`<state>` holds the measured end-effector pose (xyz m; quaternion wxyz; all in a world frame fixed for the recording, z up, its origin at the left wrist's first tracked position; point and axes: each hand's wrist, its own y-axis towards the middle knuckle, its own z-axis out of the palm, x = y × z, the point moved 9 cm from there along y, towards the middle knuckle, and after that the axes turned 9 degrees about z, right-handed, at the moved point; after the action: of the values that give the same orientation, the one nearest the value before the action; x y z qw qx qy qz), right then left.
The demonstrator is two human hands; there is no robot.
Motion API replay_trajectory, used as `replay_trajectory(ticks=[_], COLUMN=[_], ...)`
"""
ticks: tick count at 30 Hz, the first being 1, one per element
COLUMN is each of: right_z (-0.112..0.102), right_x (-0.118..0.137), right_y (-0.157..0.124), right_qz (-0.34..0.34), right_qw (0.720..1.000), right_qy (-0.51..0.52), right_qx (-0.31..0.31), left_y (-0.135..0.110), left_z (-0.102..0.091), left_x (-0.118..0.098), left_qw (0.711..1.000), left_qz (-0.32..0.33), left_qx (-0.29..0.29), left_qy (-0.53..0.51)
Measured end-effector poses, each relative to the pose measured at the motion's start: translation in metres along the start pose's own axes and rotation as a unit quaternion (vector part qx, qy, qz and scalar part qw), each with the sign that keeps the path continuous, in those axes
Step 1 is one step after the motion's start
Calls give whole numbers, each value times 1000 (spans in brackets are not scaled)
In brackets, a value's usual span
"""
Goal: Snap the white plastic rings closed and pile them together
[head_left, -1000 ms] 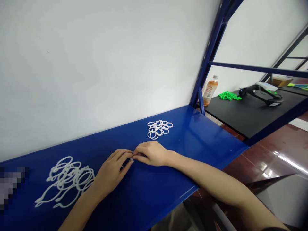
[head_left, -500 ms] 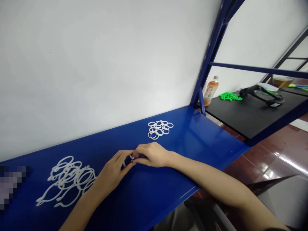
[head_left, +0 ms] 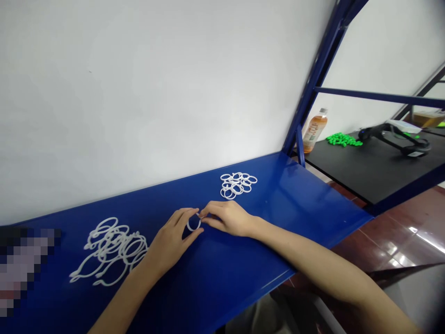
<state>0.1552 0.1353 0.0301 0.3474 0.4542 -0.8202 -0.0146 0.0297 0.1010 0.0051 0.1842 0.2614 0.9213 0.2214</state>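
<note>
My left hand (head_left: 170, 241) and my right hand (head_left: 227, 218) meet over the blue shelf (head_left: 215, 273), both pinching one small white plastic ring (head_left: 193, 224) between their fingertips. The ring stands nearly upright between the thumbs and forefingers. A pile of small white rings (head_left: 238, 184) lies just beyond my right hand, near the wall. A bigger heap of larger white rings and hooks (head_left: 111, 248) lies left of my left wrist.
A white wall rises right behind the shelf. A blue upright post (head_left: 313, 83) stands at the shelf's right end. Beyond it, a black table (head_left: 368, 169) carries a drink bottle (head_left: 314, 130), green pieces (head_left: 342, 139) and a dark device (head_left: 396, 137). Red-brown floor lies at right.
The ring, barely visible between my fingertips before, is now turned up and shows as a full loop. Both hands have stayed together at the same spot; the camera view shifted slightly.
</note>
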Motion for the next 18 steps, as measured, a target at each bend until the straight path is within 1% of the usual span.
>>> replay_trajectory(ticks=[3,7,13,16,18], right_z=[1,3,-3,-2,-2], right_x=[1,2,10,12,10], right_y=[0,-1,-2,-2,-1], right_qz=[-2,-11,-56,-61,-58], right_qw=[1000,1000,997,997,998], right_qy=[2,16,44,39,31], right_qx=[0,15,27,32,24], left_y=[1,3,8,9,9], left_z=[-2,-7,-9,-8,-7], left_x=[-1,-10,-26,-28,-25], left_qw=[1000,997,994,994,994], left_qz=[12,48,90,96,86], left_qx=[2,1,12,20,34], left_qy=[25,52,53,54,51])
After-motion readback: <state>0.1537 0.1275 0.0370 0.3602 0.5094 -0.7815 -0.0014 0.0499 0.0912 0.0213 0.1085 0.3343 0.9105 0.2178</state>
